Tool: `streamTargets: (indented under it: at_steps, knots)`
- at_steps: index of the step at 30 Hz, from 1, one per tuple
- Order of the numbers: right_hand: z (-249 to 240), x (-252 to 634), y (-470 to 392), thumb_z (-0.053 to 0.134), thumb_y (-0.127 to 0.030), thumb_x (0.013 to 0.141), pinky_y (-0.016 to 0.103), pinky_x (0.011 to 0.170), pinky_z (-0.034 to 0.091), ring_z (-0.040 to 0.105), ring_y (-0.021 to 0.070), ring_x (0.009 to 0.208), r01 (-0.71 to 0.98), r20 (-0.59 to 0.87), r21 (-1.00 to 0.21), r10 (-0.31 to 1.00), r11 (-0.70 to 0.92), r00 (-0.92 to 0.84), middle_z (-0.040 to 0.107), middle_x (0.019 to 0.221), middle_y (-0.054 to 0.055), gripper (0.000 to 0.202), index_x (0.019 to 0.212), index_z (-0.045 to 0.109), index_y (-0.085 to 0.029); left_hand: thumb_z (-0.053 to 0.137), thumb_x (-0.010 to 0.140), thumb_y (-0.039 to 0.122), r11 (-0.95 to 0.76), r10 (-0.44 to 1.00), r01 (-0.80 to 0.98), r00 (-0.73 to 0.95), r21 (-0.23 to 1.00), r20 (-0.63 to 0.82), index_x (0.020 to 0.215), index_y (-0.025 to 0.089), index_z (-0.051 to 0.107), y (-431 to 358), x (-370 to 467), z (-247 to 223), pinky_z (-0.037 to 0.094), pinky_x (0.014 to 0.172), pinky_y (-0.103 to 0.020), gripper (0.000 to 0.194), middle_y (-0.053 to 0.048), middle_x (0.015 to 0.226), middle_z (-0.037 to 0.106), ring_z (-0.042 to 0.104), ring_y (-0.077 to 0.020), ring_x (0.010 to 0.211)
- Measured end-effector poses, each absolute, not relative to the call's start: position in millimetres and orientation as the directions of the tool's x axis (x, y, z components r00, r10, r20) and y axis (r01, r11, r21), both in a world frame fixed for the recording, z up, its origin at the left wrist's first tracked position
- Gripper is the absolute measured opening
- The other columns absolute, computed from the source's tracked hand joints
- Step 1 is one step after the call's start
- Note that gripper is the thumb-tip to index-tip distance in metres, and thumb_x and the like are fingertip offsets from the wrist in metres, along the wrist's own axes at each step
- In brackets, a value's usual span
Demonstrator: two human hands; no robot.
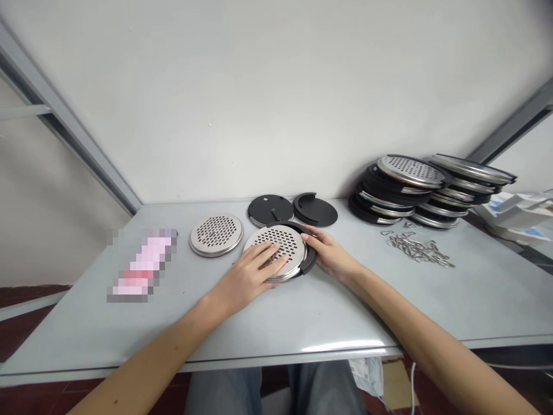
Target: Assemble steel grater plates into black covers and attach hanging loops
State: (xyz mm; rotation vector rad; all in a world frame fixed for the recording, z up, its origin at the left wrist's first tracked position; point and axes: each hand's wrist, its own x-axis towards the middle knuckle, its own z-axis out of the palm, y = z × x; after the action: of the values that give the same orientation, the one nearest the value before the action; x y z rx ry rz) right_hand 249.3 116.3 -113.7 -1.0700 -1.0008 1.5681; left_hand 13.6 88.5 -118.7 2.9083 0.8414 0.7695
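Near the middle of the table, a round metal disc with oblong perforations [283,237] sits partly inside a black curved-rim holder [309,260]. My left hand [253,270] grips the disc from its left side, fingers spread across the holes. On the right, my right hand [330,252] holds the black holder, thumb on top of the rim and fingers around its outer edge. Just behind lie a black disc with a small tab [270,208] and another black holder [317,211] with a raised rim. A second perforated metal disc [216,234] rests to the left.
Two stacks of metal discs in black holders [395,190] [466,187] stand at the back right. A pile of small metal clips [419,251] lies before them. A blurred-out pink item [144,265] is on the left. White boxes [518,216] are at far right.
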Motion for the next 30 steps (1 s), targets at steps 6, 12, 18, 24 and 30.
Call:
streamTargets:
  at_steps: [6, 12, 18, 24, 30]
  knots:
    - [-109, 249, 121, 0.063, -0.024, 0.084, 0.021, 0.065, 0.055, 0.067, 0.0131, 0.074, -0.295, -0.21, -0.928, 0.974, -0.226, -0.088, 0.074, 0.089, 0.002, 0.023, 0.107, 0.066, -0.022, 0.054, 0.093, 0.032, -0.858, 0.499, 0.489, 0.722, 0.156, 0.479, 0.135, 0.019, 0.049, 91, 14, -114, 0.044, 0.106, -0.05, 0.044, -0.014, 0.139, 0.052, 0.043, -0.0288, 0.134]
    - [-106, 260, 126, 0.062, -0.025, 0.083, 0.02, 0.062, 0.053, 0.066, 0.0135, 0.07, -0.289, -0.226, -0.931, 0.974, -0.225, -0.027, 0.073, 0.08, 0.002, 0.021, 0.103, 0.067, -0.021, 0.052, 0.095, 0.024, -0.893, 0.443, 0.414, 0.738, 0.176, 0.51, 0.14, 0.02, 0.043, 92, 7, -110, 0.042, 0.107, -0.051, 0.046, -0.014, 0.139, 0.053, 0.04, -0.0279, 0.136]
    - [-98, 268, 127, 0.058, -0.023, 0.08, 0.02, 0.051, 0.051, 0.063, 0.0138, 0.058, -0.324, -0.297, -0.903, 0.955, -0.282, -0.001, 0.071, 0.069, 0.003, 0.014, 0.081, 0.071, -0.016, 0.053, 0.095, 0.021, -0.92, 0.392, 0.271, 0.694, 0.285, 0.604, 0.141, 0.021, 0.041, 94, -1, -107, 0.042, 0.107, -0.051, 0.047, -0.012, 0.137, 0.055, 0.043, -0.0253, 0.135]
    - [-90, 280, 126, 0.058, -0.026, 0.078, 0.023, 0.05, 0.052, 0.064, 0.0155, 0.055, -0.328, -0.329, -0.892, 0.944, -0.312, -0.004, 0.071, 0.066, 0.003, 0.014, 0.077, 0.069, -0.018, 0.055, 0.094, 0.02, -0.934, 0.349, 0.195, 0.678, 0.299, 0.647, 0.139, 0.02, 0.043, 93, -2, -99, 0.043, 0.106, -0.051, 0.047, -0.013, 0.135, 0.057, 0.045, -0.0262, 0.133]
    - [-87, 300, 130, 0.059, -0.028, 0.078, 0.026, 0.046, 0.051, 0.064, 0.0182, 0.054, -0.233, -0.376, -0.896, 0.925, -0.378, -0.058, 0.072, 0.066, 0.005, 0.013, 0.08, 0.067, -0.018, 0.052, 0.095, 0.026, -0.89, 0.42, 0.126, 0.596, 0.437, 0.684, 0.138, 0.022, 0.046, 89, -17, -95, 0.046, 0.103, -0.046, 0.043, -0.013, 0.133, 0.058, 0.053, -0.0264, 0.126]
